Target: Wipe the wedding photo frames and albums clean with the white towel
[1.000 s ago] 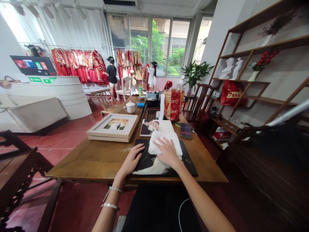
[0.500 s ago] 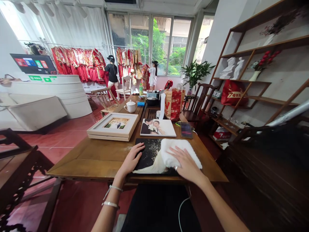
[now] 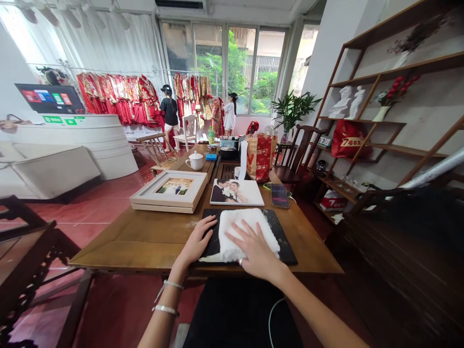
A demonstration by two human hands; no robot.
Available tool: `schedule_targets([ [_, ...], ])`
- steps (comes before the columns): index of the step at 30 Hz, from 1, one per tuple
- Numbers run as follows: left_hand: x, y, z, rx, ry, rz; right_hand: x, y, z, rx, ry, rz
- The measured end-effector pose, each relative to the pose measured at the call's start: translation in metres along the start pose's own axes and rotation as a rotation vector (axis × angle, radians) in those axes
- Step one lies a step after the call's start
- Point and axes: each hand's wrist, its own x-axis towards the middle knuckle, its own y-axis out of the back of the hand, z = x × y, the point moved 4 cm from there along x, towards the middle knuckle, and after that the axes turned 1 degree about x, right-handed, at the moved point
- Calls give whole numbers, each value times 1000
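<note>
A black rectangular board [image 3: 288, 249] lies flat at the table's near edge. My left hand [image 3: 197, 240] rests open on its left side, fingers stretched out over the edge. Spread across a folded white towel [image 3: 230, 227], my right hand [image 3: 255, 249] presses it flat against the board's middle. A pale, thin sheet or layer [image 3: 210, 259] sticks out from under the towel at the lower left; the rest of it is covered. Just behind the board lies a photo panel [image 3: 250, 194] of a couple.
Stacked pale frames [image 3: 145, 197] stand left of the panel, a phone-like device [image 3: 280, 197] to its right. Farther back are a white lidded cup [image 3: 195, 161] and a red-brown paper bag [image 3: 260, 162]. Two people stand by racks of red garments [image 3: 119, 96].
My right hand has slid the white towel left across the board, baring its right side and covering most of the pale layer. My left hand has stayed in place.
</note>
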Motion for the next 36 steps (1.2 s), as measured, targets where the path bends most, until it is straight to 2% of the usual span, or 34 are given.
schedule_targets([
  [2,0,0,0,-1,6,-1,-28,-2,-8,32,62,-10],
  [5,0,0,0,-2,12,-7,-63,-2,-1,75,46,-2],
  [7,0,0,0,-1,8,-7,-74,-1,12,77,9,22],
  [9,0,0,1,2,1,-4,-75,1,26,61,-26,39],
  [12,0,1,1,7,-4,2,-54,5,49,34,-70,46],
  [19,0,1,1,14,1,-7,31,24,95,20,-144,60],
  [23,0,1,0,7,6,-5,46,25,102,12,-158,83],
  [27,0,1,-1,-4,7,16,19,19,91,-3,-149,84],
  [33,1,1,1,-4,11,18,-59,1,56,-9,-150,145],
  [36,1,1,2,2,10,15,-85,-6,40,12,-130,132],
])
